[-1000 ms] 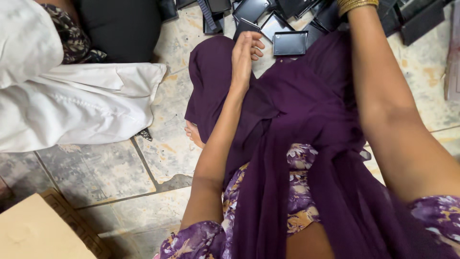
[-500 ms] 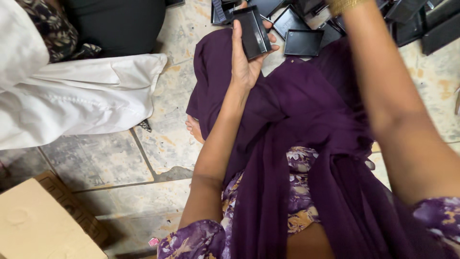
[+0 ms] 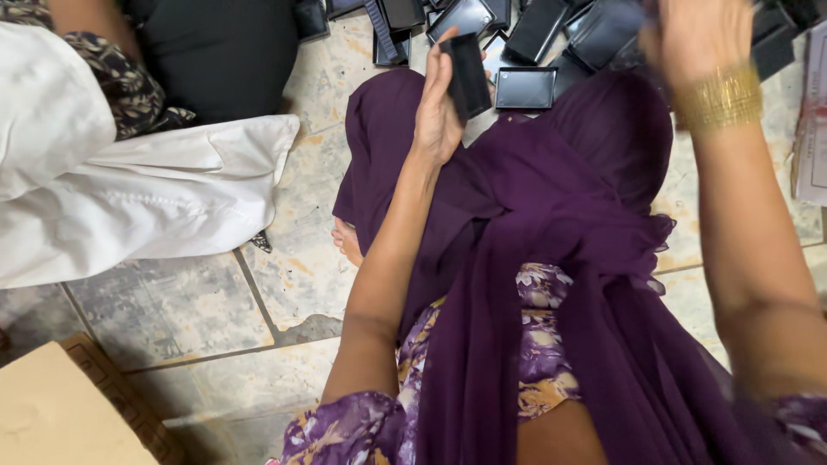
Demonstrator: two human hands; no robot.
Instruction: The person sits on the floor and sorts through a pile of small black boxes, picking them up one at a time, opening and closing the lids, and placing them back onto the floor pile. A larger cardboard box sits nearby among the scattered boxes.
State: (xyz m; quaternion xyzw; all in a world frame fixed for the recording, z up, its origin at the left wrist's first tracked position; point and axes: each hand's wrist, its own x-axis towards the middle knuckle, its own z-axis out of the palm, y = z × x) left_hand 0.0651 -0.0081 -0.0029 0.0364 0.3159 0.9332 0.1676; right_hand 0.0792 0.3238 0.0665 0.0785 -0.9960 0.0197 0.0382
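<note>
— Gripping anything, was the left hand (image 3: 438, 116)?

— Yes. It held a small black case (image 3: 469, 76) upright, fingers wrapped around its left edge, raised above the purple cloth (image 3: 551, 215) draped over the person's lap.

— And the right hand (image 3: 693, 34)?

— It was lifted near the top of the view, blurred, with gold bangles (image 3: 719, 99) on the wrist. I could not tell whether its fingers were closed or spread.

— Where did the held case sit relative to the others?

— Just in front of a pile of black cases (image 3: 534, 30) scattered on the tiled floor (image 3: 172, 310). One flat rectangular case (image 3: 525, 88) lay right beside the held one, at the edge of the purple cloth.

— Anything else around?

— Another person sat at the left, in white trousers (image 3: 146, 198) and a patterned sleeve (image 3: 121, 82), with a dark bag (image 3: 224, 52) behind. A corner of a cardboard box (image 3: 60, 413) showed at the lower left, and a bare foot (image 3: 349, 241) peeked from under the cloth.
</note>
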